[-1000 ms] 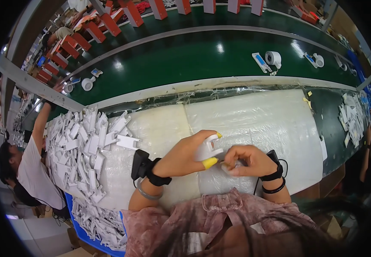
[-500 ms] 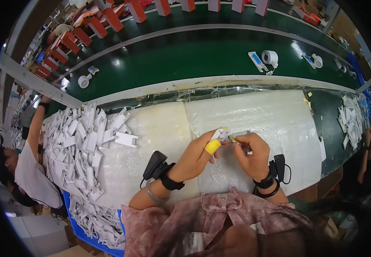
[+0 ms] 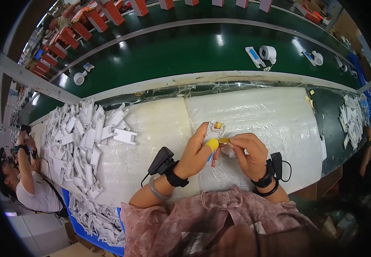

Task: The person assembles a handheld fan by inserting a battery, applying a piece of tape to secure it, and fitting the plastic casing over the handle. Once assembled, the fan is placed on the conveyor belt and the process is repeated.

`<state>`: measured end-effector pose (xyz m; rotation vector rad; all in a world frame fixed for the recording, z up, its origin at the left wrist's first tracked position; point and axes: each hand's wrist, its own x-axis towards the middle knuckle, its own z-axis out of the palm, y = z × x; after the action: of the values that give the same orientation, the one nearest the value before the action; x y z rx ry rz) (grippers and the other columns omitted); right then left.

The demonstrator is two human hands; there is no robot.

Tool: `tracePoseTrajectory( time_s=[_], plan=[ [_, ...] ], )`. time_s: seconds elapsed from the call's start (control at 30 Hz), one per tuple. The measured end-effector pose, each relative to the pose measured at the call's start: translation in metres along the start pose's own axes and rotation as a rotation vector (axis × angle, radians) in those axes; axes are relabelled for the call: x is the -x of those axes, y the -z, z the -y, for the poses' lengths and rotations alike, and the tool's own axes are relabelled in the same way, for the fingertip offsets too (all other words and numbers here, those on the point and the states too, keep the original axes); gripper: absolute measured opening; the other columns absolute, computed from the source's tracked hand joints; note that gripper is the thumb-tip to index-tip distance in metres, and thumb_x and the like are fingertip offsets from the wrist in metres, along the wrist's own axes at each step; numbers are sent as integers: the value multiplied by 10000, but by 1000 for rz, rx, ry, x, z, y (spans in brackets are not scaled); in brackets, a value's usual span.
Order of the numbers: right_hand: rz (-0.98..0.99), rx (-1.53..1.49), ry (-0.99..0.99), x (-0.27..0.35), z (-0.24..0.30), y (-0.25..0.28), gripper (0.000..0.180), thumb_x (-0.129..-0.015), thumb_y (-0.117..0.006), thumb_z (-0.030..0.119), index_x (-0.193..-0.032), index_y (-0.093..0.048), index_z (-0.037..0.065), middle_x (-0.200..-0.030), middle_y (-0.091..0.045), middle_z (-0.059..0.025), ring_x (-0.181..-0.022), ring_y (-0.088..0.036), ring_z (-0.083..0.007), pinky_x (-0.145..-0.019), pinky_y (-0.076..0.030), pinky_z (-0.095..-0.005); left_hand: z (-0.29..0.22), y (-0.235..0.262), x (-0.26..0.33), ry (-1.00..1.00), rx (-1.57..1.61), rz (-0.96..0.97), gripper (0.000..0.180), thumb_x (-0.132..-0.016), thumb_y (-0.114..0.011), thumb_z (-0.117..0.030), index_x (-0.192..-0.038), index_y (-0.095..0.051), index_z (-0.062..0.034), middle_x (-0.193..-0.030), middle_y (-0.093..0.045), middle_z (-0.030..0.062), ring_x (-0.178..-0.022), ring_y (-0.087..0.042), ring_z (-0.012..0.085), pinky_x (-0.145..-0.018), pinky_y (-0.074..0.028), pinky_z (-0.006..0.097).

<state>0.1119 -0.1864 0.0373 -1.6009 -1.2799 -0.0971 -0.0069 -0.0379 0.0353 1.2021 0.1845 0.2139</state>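
Observation:
My left hand [image 3: 194, 154] grips a white plastic housing [image 3: 214, 129], slim and notched at its upper end, where a small yellow piece [image 3: 218, 125] sits. A yellow finger cot [image 3: 212, 144] covers my left thumb, which presses on the housing. Below that thumb a bit of blue [image 3: 210, 158] shows. Closed in a pinch, my right hand [image 3: 252, 155] holds a small yellow strip [image 3: 224, 140] against or just beside the housing, near the thumb tip; whether it touches cannot be made out. Both hands are above the plastic-covered work mat [image 3: 258, 111].
On the left lies a heap of white plastic housings [image 3: 80, 132], with more in a blue bin [image 3: 76, 231] below. Beyond the mat runs a green conveyor [image 3: 164, 55] carrying round white units [image 3: 267, 54]. Another pile [image 3: 351, 118] lies right. A co-worker [image 3: 31, 184] sits left.
The white housing has turned more upright in my left hand, and the yellow strip now shows clearly in my right fingers. The co-worker's arm has drawn back from the conveyor. Conveyor units shifted slightly left.

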Motion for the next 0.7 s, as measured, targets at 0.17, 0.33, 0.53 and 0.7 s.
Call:
tracePoseTrajectory(
  time_s=[0.17, 0.33, 0.53, 0.7],
  plan=[
    [-82, -43, -1, 2, -2, -5, 279, -701, -678, -115, -947, -635, 11, -892, -654, -112, -792, -627, -261, -671, -502, -318, 3, -4, 0, 28, 121, -7, 469, -897, -343, -2, -1365, -333, -35, -1006, -574, 132, -633, -558, 163, -501, -497, 282],
    [-54, -44, 12, 1, -3, -2, 259, -699, -690, -100, -924, -650, 22, -903, -653, -103, -787, -617, -243, -657, -486, -310, 2, -11, 1, -20, 67, -28, 414, -872, -327, 13, -1283, -374, -5, -787, -544, 66, -633, -517, 101, -528, -468, 239],
    [-55, -58, -15, 1, -3, -4, 238, -688, -720, -67, -896, -678, 41, -875, -626, -76, -761, -595, -222, -645, -461, -296, 4, -10, 3, -65, -145, 23, 404, -904, -345, 6, -1307, -378, 5, -935, -536, 71, -673, -522, 106, -568, -466, 243],
    [-64, -61, -26, 3, -2, -4, 236, -683, -726, -62, -888, -688, 48, -860, -609, -65, -748, -584, -209, -643, -453, -288, -1, -12, 5, -61, -223, 28, 404, -895, -346, 7, -1296, -391, 3, -927, -538, 56, -677, -511, 95, -584, -450, 237]
  ],
)
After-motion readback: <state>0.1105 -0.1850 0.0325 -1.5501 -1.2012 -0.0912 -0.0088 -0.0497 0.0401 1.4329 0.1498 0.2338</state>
